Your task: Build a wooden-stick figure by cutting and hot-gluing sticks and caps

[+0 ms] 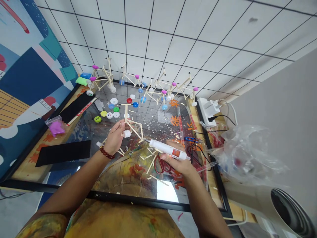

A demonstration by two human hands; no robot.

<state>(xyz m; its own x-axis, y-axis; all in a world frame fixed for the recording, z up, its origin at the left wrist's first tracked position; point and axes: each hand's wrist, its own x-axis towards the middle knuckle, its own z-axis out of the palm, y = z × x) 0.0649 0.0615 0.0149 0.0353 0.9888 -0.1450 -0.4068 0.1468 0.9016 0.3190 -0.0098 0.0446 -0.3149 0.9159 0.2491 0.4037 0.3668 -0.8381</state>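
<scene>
Beside stick frame (135, 132) | glue gun (168, 149): nozzle (147, 140) leftward, long axis near-crosswise

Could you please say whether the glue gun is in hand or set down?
In hand: the right hand holds the glue gun, its nozzle at a corner of the stick frame in the left hand.

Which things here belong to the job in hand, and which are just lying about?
Apparently in the job:
wooden-stick bicycle frame, in the left hand
white glue gun, in the right hand
loose wooden sticks
bottle caps

Apparently lying about:
crumpled clear plastic bag
black rectangular sheets
bagged purple material
</scene>
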